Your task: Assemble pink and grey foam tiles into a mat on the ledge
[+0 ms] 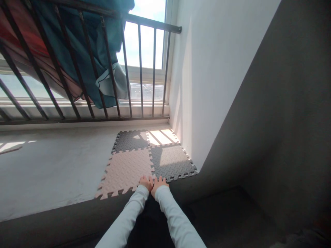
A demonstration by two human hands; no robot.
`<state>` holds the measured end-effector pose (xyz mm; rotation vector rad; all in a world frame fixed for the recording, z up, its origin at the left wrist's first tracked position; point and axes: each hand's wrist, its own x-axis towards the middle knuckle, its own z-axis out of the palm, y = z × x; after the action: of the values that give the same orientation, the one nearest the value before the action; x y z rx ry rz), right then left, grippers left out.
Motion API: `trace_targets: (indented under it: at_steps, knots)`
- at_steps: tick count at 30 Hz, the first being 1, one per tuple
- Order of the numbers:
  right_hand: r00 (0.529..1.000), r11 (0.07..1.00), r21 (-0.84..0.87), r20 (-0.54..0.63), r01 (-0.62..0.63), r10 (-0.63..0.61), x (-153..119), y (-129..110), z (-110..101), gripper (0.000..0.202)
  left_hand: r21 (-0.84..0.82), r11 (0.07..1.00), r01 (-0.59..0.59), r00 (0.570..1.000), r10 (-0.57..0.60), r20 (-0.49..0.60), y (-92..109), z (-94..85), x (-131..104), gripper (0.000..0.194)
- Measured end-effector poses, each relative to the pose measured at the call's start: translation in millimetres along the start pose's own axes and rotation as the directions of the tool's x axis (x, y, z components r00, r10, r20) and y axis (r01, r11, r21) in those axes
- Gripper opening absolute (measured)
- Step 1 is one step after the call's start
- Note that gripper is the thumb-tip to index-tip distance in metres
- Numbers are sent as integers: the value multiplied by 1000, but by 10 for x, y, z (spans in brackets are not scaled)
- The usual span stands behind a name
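Both hands flat, fingers spread: left hand [146, 182] on pink mat [126, 172], right hand [159, 182] at grey mat [172, 161] seam, on ledge [51, 172] by wall. Risk: uneven pressing may leave teeth unlocked, seam popping.

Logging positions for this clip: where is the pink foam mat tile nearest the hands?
In the head view, the pink foam tile lies lower centre on the ledge, left of a grey tile, with both hands pressing its near right corner.

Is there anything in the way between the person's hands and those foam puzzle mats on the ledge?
Nothing visible. The left hand and right hand already rest side by side on the near edge of the foam mats, where the pink tile meets the grey tile.
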<state>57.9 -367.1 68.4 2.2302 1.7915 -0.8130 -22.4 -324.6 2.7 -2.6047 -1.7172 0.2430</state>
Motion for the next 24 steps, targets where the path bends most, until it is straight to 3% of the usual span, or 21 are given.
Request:
trace_targets:
  at_steps: [6, 16, 24]
  knots:
    - [1000, 998, -61, 22, 21, -20, 19, 63, -51, 68, -59, 997, -56, 997, 58, 41, -47, -144, -47, 41]
    - [994, 986, -168, -109, -3, -16, 63, -33, -48, 49, -156, 988, 3, 997, 9, 79, -151, -145, -72, 37]
    - [992, 983, -184, -126, -19, -4, 101, -50, -11, 71, -220, 974, 58, 989, -26, 143, -300, -367, -108, 39]
